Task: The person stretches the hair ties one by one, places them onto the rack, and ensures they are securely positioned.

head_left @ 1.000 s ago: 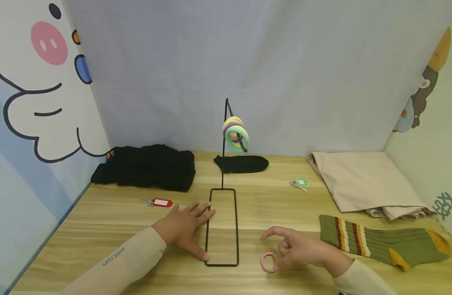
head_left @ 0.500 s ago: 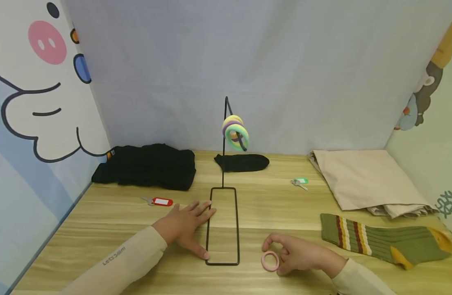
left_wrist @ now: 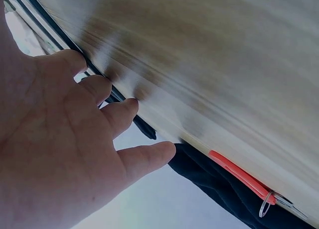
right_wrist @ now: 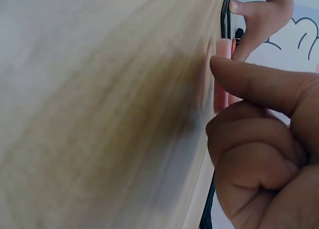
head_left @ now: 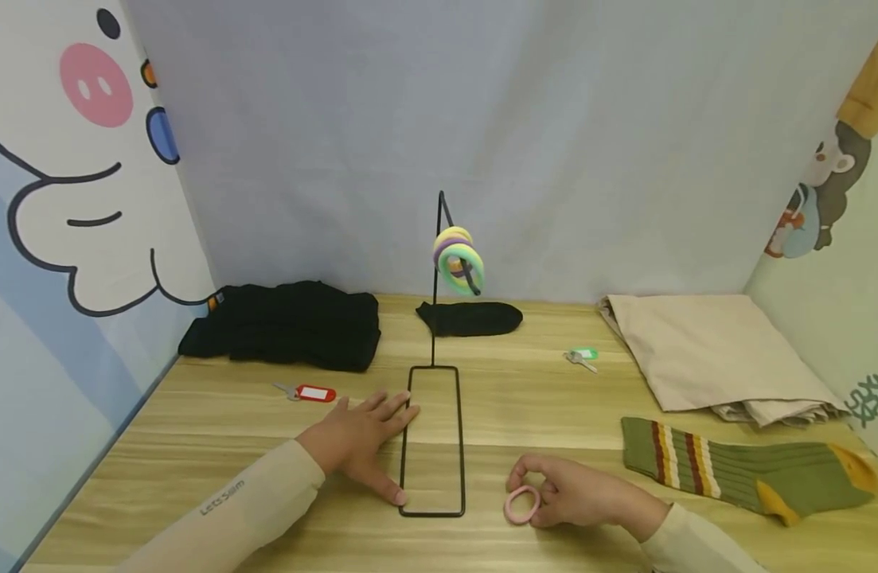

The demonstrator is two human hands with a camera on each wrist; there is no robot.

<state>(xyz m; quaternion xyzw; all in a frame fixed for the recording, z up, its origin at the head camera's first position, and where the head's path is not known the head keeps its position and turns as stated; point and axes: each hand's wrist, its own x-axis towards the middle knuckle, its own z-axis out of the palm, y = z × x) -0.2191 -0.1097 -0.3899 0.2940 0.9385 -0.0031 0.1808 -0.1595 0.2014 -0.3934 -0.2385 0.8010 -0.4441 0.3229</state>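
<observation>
Right hand (head_left: 578, 497) is pinching the pink ring (head_left: 521, 505) on the surface (head_left: 195, 446), just right of the wire stand's base (head_left: 433, 442). Left hand (head_left: 360, 446) is lying flat, fingers straight, pressing that base's left edge. Advice: keep the base pinned; secure the pinch before lifting.

black cloth (head_left: 284, 324), red key tag (head_left: 314, 393), striped sock (head_left: 747, 469), beige cloth (head_left: 704, 350)
</observation>
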